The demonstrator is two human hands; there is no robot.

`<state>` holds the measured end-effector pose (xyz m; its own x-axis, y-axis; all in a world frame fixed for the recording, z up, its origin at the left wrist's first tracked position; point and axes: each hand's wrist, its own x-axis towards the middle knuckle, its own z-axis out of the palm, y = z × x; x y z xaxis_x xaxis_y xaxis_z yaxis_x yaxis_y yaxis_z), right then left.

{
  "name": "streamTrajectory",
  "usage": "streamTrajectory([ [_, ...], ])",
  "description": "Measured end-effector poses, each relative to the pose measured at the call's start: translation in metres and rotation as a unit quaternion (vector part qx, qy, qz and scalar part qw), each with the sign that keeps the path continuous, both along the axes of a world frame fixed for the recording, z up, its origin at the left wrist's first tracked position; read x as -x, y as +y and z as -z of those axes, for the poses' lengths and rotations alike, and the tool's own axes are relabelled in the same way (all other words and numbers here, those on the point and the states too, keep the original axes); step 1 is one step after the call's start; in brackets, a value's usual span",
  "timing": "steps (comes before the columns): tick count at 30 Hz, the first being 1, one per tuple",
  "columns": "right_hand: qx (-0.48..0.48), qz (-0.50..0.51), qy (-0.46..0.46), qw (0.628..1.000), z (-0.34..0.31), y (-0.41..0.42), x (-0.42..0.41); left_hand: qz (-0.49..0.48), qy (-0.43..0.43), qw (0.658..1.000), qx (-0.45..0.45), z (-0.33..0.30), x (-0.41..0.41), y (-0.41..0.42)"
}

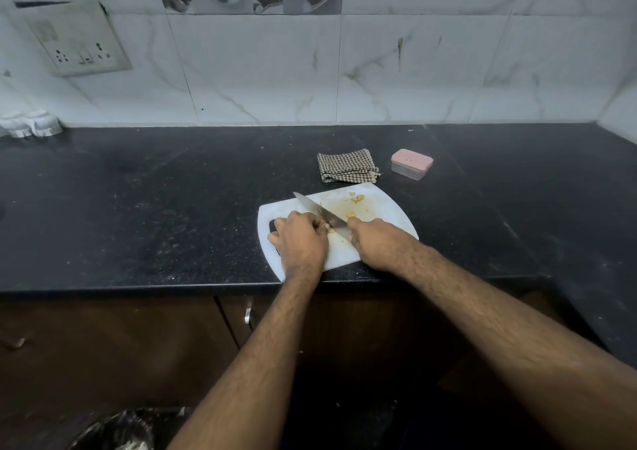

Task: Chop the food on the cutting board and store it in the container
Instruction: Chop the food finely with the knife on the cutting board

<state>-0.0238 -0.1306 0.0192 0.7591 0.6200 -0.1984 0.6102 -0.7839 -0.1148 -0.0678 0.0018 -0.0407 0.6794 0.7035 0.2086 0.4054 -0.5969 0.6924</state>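
On the black stone counter point(172, 208), a white plastic cutting board point(379, 208) is carrying yellowish food bits point(356, 198). The right hand point(374, 239) is gripping the steel knife point(319, 210), chopping; the left hand point(300, 239) is pinching a piece. Next, probably, comes scooping everything into the lidded pink-topped container point(411, 164), sitting well apart.

One knife point(319, 211), one cutting board point(379, 205), one container point(411, 164) (lidded), one cloth point(346, 165)

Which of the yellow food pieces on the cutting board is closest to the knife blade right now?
The small piece by the left hand fingertips, right beside the knife blade. The others lie farther up the cutting board, toward the checkered cloth.
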Motion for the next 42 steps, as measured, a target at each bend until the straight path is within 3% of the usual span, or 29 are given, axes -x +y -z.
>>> streamTrajectory([
  [29, 0.041, 0.000, -0.006, 0.999, 0.001, 0.013, -0.001, 0.023, -0.007, 0.999, 0.044, -0.002, 0.003, 0.004],
  [42, 0.002, 0.007, -0.010, 1.000, 0.003, 0.004, 0.001, 0.018, -0.008, 0.999, 0.041, 0.001, 0.002, 0.004],
])
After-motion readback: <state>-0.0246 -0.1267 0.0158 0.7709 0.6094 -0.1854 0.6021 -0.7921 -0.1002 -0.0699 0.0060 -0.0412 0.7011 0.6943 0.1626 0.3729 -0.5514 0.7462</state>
